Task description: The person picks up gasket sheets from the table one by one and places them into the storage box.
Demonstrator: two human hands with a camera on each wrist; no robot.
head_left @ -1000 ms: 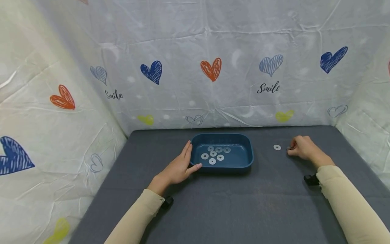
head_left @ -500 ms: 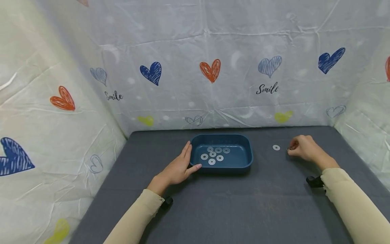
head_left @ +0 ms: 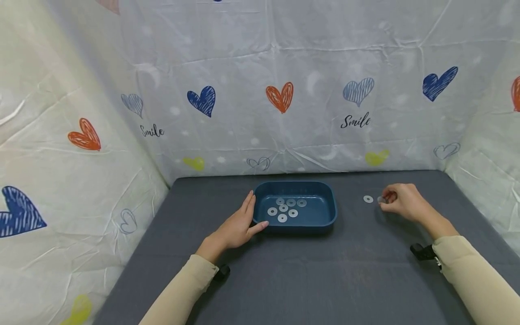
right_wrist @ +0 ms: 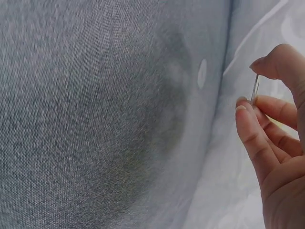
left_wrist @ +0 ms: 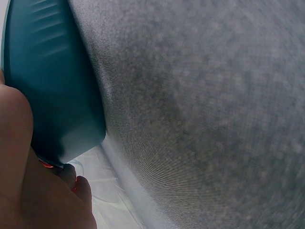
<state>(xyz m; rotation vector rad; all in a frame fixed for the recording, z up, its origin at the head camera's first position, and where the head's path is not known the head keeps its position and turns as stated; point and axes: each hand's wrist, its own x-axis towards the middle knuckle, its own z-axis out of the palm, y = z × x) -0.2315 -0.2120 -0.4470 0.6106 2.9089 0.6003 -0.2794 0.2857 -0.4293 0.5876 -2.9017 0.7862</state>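
My right hand (head_left: 405, 203) pinches a flat washer (head_left: 381, 199) between thumb and fingertips, a little above the table. In the right wrist view that washer (right_wrist: 256, 89) stands edge-on, thin and pale. Just left of it a second washer (head_left: 368, 199) lies flat on the cloth. My left hand (head_left: 234, 229) rests against the left end of a dark blue tray (head_left: 318, 212), fingers straight along its side and thumb on the front rim. Several washers (head_left: 282, 218) lie flat inside the tray, left of its middle. The left wrist view shows the tray's outer wall (left_wrist: 57, 86) beside the hand.
Dark grey cloth (head_left: 308, 280) covers the table. White curtains with printed hearts stand behind the table (head_left: 239, 131) and along both sides. Each wrist carries a small black device under a cream sleeve (head_left: 183, 284).
My right hand has come up slightly from the table with the washer, which now shows between its fingertips. My left hand keeps its place on the tray. The head view has shifted slightly.
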